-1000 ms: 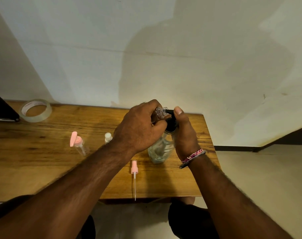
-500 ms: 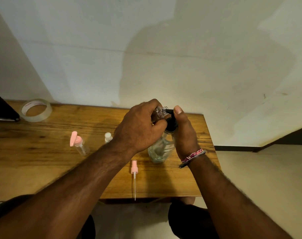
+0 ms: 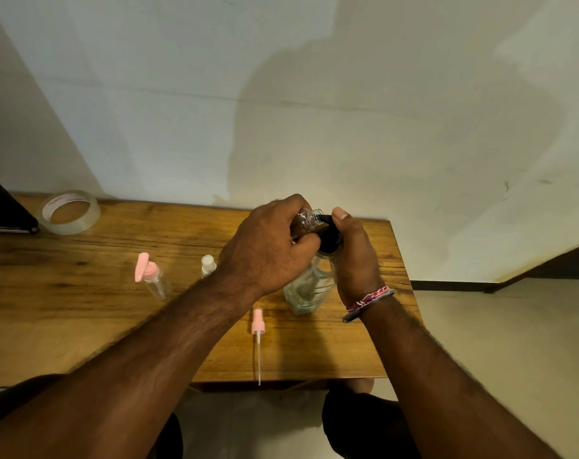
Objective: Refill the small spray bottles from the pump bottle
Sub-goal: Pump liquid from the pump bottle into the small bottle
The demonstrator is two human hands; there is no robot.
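Nothing has visibly shifted since the earlier frames. Left hand (image 3: 265,250) grips a small spray bottle (image 3: 307,219), its open neck held at the pump bottle's (image 3: 309,286) black spout to catch liquid; right hand (image 3: 354,256) wraps the pump, thumb on top to press.

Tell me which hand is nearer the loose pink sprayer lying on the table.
Left. The left hand holds a small bottle just above-left of the pink sprayer; the right hand is farther right.

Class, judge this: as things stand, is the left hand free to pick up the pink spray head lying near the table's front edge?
Probably not yet: the left hand grips a small clear bottle at the pump spout. The pink spray head itself lies unobstructed.
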